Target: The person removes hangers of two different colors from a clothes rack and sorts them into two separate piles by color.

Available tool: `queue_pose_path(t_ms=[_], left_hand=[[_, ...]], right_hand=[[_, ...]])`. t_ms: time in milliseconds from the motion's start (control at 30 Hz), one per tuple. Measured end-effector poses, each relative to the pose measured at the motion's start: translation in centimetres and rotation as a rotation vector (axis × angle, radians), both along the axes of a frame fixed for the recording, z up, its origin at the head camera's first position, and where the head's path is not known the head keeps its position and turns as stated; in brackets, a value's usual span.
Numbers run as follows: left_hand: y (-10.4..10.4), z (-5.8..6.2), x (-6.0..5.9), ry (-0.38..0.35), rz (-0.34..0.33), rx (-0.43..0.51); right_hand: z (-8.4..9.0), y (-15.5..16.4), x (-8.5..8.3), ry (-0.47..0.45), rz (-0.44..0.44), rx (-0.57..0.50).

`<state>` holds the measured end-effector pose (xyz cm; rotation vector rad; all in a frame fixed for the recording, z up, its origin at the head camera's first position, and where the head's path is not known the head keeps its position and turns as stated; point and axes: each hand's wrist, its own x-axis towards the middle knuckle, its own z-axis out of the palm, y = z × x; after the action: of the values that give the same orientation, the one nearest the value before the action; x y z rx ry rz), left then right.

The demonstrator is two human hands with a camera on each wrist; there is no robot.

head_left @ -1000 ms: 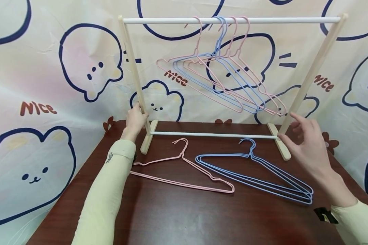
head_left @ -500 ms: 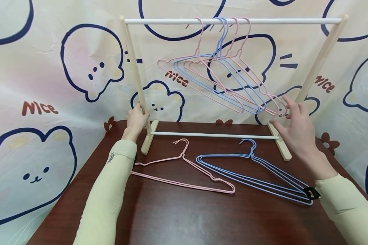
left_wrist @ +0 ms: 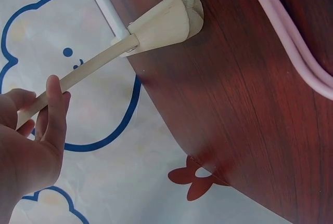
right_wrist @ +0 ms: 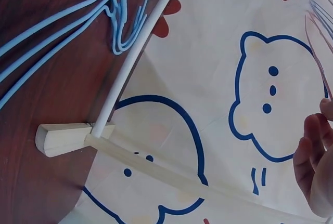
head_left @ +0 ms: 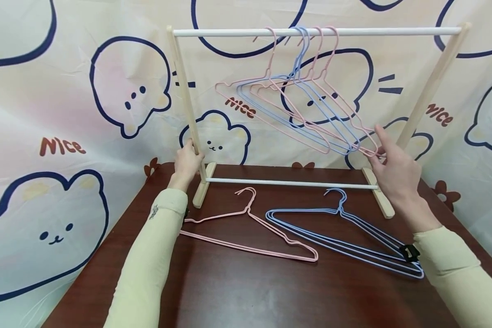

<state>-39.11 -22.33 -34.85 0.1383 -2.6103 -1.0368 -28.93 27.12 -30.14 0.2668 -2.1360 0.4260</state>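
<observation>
In the head view, my left hand (head_left: 187, 161) grips the left post (head_left: 185, 89) of a clothes rack, low down. The left wrist view shows its fingers curled round that post (left_wrist: 96, 62). Pink and blue wire hangers hang together from the rack's white top rail (head_left: 229, 33). My right hand (head_left: 397, 171), near the right post (head_left: 428, 93), pinches the lower right corner of the rightmost pink hanger (head_left: 325, 73) between thumb and fingers. At the edge of the right wrist view, the right hand (right_wrist: 317, 161) shows only in part.
Pink hangers (head_left: 246, 248) lie on the dark wooden table (head_left: 246, 296), in front of the rack's lower bar (head_left: 291, 183). To their right is a stack of blue hangers (head_left: 340, 209). A printed cloth (head_left: 119, 91) covers the wall behind.
My right hand has moved left from beside the right post to the hanging hangers and taken the corner of a pink one. The left hand stays on the left post.
</observation>
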Motion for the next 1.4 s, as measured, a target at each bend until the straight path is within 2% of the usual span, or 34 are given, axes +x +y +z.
queue_pose_path(t_ms=[267,567,900,1133,1300,1400], left_hand=[[0.3,0.2,-0.1,-0.006,0.014,-0.005],[0.4,0.3,0.0,-0.007,0.005,-0.004],[0.2,0.1,0.0,-0.018,0.011,0.004],[0.2,0.0,-0.1,-0.005,0.012,-0.002],[0.2,0.1,0.0,-0.004,0.007,-0.001],[0.2,0.2,0.1,-0.014,0.008,0.005]], right_hand=[[-0.1,0.0,0.3,0.039,-0.01,-0.04],[-0.2,0.1,1.2,0.034,0.0,-0.211],[-0.6,0.2,2.4,0.021,0.087,-0.389],[-1.2,0.6,4.0,-0.043,0.1,-0.45],[-2.6,0.9,4.9,-0.116,0.104,-0.45],[-3.5,1.0,5.5,-0.18,0.071,-0.45]])
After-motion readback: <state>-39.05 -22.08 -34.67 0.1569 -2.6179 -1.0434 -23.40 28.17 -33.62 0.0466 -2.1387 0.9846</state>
